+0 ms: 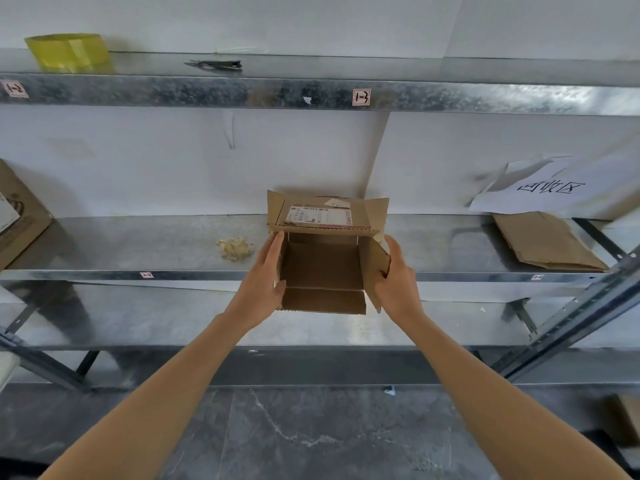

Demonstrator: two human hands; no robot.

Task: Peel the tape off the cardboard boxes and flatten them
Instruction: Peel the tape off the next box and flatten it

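The box (323, 265) is held in the air just in front of the middle shelf (138, 244), at about its level. Its open mouth faces back toward the person and a little upward, its closed bottom toward the wall, and the labelled flap stands up along the top edge. It looks nearly square, with the long axis, if any, running left to right between the hands.

The left hand (265, 284) clasps the left wall, thumb inside the rim. The right hand (396, 282) clasps the right side flap.

The top flaps are already open, so flattening seems to be the step in hand. Next, the bottom must be freed, if taped, and the walls pushed slantwise until they fold.

A pale crumpled wad (235, 249) lies on the shelf to the left, and flattened cardboard (547, 242) to the right.
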